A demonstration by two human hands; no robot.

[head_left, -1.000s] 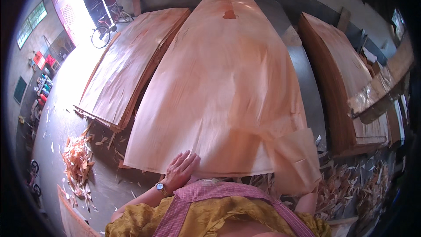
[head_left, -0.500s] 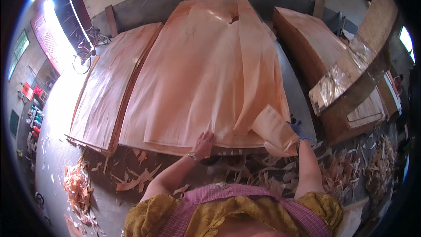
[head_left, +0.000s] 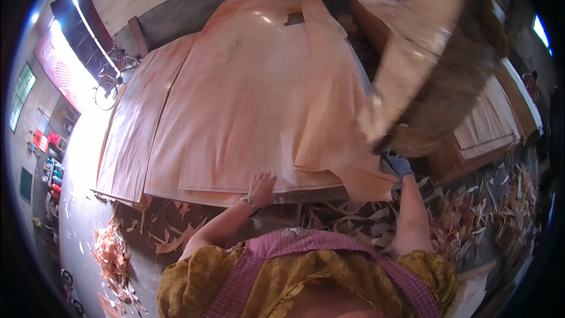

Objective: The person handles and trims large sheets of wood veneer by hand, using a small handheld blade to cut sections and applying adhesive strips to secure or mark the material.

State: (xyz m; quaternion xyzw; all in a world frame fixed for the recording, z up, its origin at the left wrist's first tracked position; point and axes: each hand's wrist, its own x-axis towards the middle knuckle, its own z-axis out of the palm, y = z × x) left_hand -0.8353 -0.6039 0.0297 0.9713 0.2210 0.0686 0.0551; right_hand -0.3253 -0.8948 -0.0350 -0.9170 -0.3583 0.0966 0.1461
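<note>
Large thin sheets of wood veneer (head_left: 247, 100) lie stacked in front of me. My left hand (head_left: 262, 188), with a watch on its wrist, rests with fingers spread on the near edge of the top sheet. To the right, my right hand (head_left: 401, 165) wears a blue-grey glove. It is closed beside the right near corner of the stack, around something dark that I cannot make out. Next to it a loose veneer flap (head_left: 364, 184) hangs over the near edge. A long narrow veneer strip (head_left: 329, 100) lies along the sheet's right side, near a ragged hole (head_left: 293, 19).
A lower veneer stack (head_left: 135, 123) stands at the left and another (head_left: 485, 121) at the right. A blurred brown taped strip (head_left: 412, 53) juts in over the right side. Veneer scraps (head_left: 110, 247) litter the floor. A bicycle (head_left: 107, 88) stands by the bright doorway.
The loose flap has flattened and swung down over the near edge. The brown taped strip has moved left, nearer my right hand. My left hand stays on the sheet; the view has shifted slightly.
</note>
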